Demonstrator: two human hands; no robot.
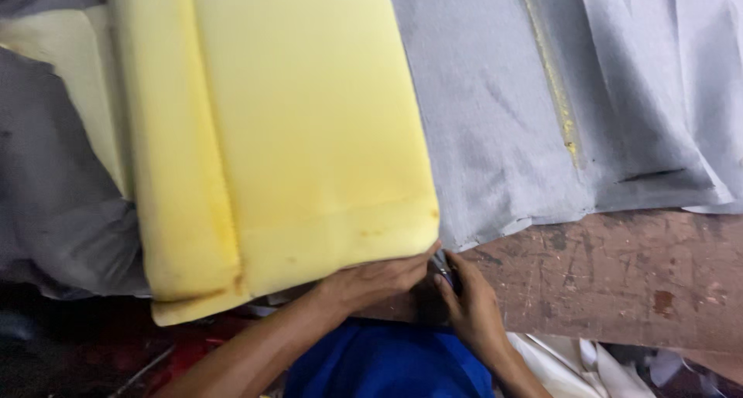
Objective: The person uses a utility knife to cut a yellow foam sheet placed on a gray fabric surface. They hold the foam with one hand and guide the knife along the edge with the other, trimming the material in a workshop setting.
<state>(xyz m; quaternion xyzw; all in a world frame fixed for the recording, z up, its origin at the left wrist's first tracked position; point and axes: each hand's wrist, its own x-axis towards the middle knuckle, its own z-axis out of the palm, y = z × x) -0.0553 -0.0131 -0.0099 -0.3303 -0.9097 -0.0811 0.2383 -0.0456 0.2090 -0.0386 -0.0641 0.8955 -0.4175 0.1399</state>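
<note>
Yellow foam cushion [309, 127] on grey fabric [495, 112], hands [433, 282] pinching fabric at its corner.

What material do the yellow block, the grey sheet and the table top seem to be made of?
Yellow block: likely soft foam, matte with rounded edges and brownish stains. Grey sheet: probably thin fabric, creased and folded. Table top: looks like worn wood, reddish-brown with scratches.

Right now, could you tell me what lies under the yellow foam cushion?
Grey fabric runs under the yellow foam cushion on the brown worktable. Both hands, left hand and right hand, meet at its near corner. How far the fabric reaches underneath is hidden.
</note>
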